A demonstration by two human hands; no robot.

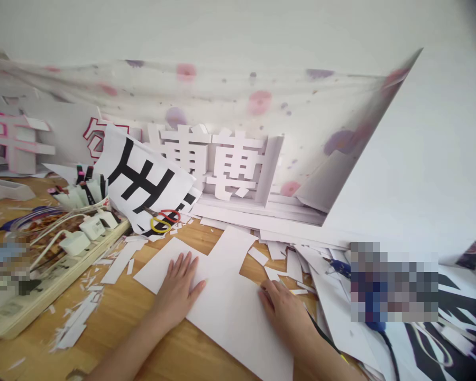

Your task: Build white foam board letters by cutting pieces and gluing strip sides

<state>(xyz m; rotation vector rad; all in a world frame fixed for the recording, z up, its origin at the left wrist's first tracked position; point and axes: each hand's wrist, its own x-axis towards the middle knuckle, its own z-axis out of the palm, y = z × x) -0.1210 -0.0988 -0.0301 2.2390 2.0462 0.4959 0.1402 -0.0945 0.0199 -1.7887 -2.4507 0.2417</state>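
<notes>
"Some pink-edged cut-out lettering point(19, 140) stands at far left. What is in front of it?"

"A cream power strip point(57, 275) lies on the wooden tabletop point(115, 312), white plugs point(77, 243) seated in it. Just beyond is a bunch of markers point(89, 191), then a propped sheet printed with a bold black character point(138, 180). Scissors point(158, 216) with red and yellow handles rest at its lower edge."

"And the hands?"

"The left hand point(178, 288) lies palm down on a white board point(230, 296), thumb spread from the fingers, its grip apart and clasping nothing. That board, cut with projecting arms, lies flat at center, near the front of the tabletop, with white cut-out characters point(238, 164) standing upright behind it."

"The other one?"

"The right hand point(281, 307) rests with bent fingers at the board's right side. Whether its grip is clamped on anything, I cannot tell."

"What lies farther right?"

"Paper offcuts point(293, 264) litter the tabletop beside that hand. Past them lies a blue tool point(376, 320), partly blurred, with a dark cord, and at far right a black-patterned sheet point(424, 344)."
</notes>
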